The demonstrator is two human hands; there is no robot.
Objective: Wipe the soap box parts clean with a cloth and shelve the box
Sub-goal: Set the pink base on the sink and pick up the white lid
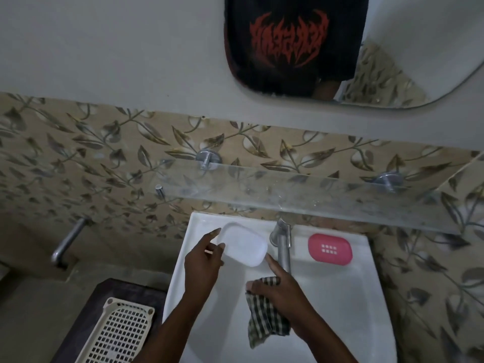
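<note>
A clear white soap box part (245, 244) is held over the back left of the white sink (340, 297). My left hand (203, 263) grips its left edge with thumb and fingers. My right hand (280, 289) holds a dark checked cloth (264, 318) that hangs down over the basin, and its forefinger points at the part's right corner. A pink soap box part (330, 249) with small drain holes lies flat on the sink's back right ledge. Above the sink runs a glass shelf (301, 195).
A metal tap (284, 244) stands between the two box parts. A cream perforated basket (120, 334) rests on a dark stand at the lower left. A second wall tap (69, 242) sticks out at the left. A mirror (392, 74) hangs above.
</note>
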